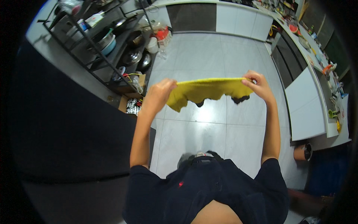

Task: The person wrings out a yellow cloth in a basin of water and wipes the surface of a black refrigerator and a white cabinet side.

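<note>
A yellow cloth (207, 88) is stretched between my hands in front of me. Its top edge runs nearly straight, while the bottom hangs in uneven folds with dark patches along it. My left hand (159, 95) grips the cloth's left top corner. At the opposite top corner, the thumb and fingers of my right hand (257, 84) pinch the edge. The cloth hangs above the floor.
On the left, a black metal rack (112, 61) carries bowls and pots, with a cardboard box (127, 105) at its foot. White cabinets (237, 21) line the back. Along the right runs a cluttered counter (318, 78); a brown bin (302, 152) stands near its end. Pale tiles (193, 137) cover the floor.
</note>
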The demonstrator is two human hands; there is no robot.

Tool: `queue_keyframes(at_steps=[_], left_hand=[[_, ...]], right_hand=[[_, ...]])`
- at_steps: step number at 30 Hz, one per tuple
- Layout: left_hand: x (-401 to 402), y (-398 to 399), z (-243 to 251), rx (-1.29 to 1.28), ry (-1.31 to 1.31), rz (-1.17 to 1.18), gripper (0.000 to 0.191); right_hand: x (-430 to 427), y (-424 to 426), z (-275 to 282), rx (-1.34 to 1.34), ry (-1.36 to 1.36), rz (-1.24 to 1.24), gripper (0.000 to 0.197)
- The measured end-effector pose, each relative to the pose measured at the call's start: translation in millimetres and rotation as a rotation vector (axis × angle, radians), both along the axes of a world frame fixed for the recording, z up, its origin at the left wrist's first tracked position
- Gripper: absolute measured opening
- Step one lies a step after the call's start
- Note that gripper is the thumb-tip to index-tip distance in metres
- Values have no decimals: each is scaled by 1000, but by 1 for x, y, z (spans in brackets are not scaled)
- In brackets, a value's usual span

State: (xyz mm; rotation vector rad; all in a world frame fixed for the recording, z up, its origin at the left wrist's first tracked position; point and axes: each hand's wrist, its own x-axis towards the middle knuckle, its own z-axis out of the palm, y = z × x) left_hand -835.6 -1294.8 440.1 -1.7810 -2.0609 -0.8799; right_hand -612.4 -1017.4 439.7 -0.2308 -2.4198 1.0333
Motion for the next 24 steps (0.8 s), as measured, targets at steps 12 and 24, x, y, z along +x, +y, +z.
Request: queue_keyframes(at_steps=[12,24], left_hand=[[-124,185,9,6,111,-87,10],[-283,389,-1,84,-158,-163,11]], right_hand=[[-79,138,-19,12,104,-235,9],[-233,308,-13,16,169,-368,14]])
